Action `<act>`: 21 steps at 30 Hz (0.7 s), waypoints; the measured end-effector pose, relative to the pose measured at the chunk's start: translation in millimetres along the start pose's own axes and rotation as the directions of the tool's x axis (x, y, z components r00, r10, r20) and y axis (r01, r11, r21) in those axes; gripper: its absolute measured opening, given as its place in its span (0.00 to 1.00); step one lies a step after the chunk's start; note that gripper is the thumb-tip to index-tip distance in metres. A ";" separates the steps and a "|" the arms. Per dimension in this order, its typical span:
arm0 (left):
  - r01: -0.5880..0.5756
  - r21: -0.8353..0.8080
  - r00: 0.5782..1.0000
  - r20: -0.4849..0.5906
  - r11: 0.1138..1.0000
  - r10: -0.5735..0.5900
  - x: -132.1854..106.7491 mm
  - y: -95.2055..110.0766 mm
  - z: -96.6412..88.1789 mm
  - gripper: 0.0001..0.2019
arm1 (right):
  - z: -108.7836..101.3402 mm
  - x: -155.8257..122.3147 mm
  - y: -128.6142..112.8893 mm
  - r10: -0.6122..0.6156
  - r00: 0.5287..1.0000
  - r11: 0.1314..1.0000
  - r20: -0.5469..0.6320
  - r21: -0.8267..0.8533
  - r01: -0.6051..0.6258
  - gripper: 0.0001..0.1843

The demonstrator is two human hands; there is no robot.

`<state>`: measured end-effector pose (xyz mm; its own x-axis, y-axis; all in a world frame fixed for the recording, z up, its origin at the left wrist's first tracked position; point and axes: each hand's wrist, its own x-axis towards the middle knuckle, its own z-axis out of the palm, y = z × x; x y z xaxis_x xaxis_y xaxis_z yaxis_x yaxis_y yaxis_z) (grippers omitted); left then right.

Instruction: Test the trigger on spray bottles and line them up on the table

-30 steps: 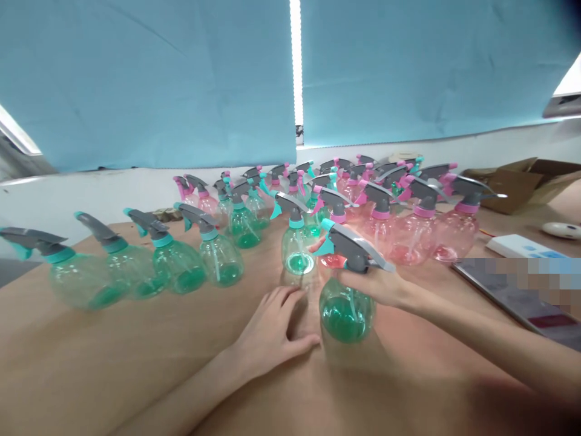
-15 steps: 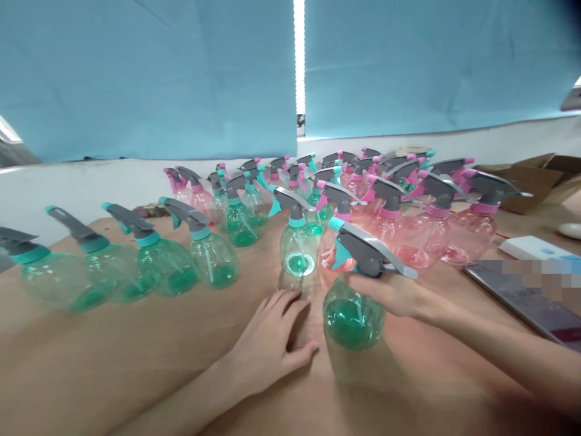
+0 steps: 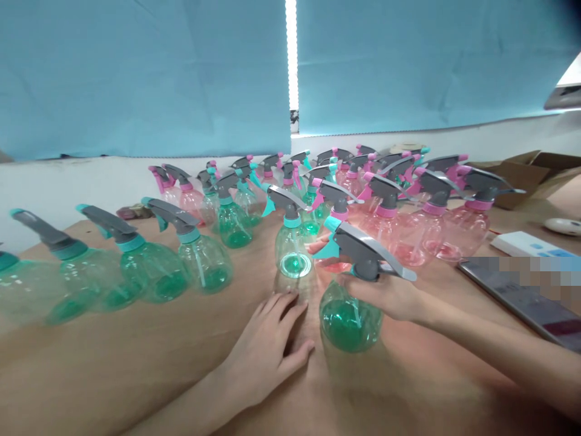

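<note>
My right hand (image 3: 385,295) is round the neck of a clear green spray bottle (image 3: 350,321) with a grey head and turquoise trigger. The thumb crosses the near side of the neck; the other fingers reach out behind the trigger, partly hidden. Whether the bottle's base touches the table I cannot tell. To its left, my left hand (image 3: 272,342) lies palm down on the wooden table (image 3: 190,357), fingers spread and holding nothing. Just beyond its fingertips stands another green spray bottle (image 3: 293,245).
A row of green spray bottles (image 3: 206,263) runs along the left. Several pink spray bottles (image 3: 438,236) crowd the right and back, with some green ones among them. At right lie a phone (image 3: 512,303), a white box (image 3: 531,248), a white mouse (image 3: 563,226) and an open carton (image 3: 521,178).
The view has shifted slightly, so the left row sits further left. My right fingers behind the trigger look more stretched out. Both hands otherwise stay in nearly the same place.
</note>
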<state>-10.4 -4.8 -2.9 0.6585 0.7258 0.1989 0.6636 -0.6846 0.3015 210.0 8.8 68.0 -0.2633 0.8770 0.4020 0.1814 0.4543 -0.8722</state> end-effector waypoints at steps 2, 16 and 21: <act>-0.010 0.009 1.000 0.000 1.000 0.010 0.0 -0.5 -0.2 0.23 | -0.4 -0.2 2.3 -0.001 1.000 1.000 0.012 0.020 0.001 0.24; -0.012 -0.004 1.000 0.004 1.000 0.012 -0.6 -0.6 -1.5 0.22 | -0.4 -0.6 0.7 -0.033 0.999 0.996 -0.012 -0.088 0.032 0.30; -0.010 0.013 1.000 0.019 1.000 0.009 -0.7 0.1 -2.5 0.23 | -1.0 -0.8 2.9 -0.023 1.000 0.994 0.000 -0.107 0.023 0.28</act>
<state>-11.6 -5.2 -0.6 0.6713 0.7180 0.1837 0.6619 -0.6923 0.2873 211.7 9.6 65.4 -0.2677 0.8662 0.4220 0.2753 0.4885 -0.8280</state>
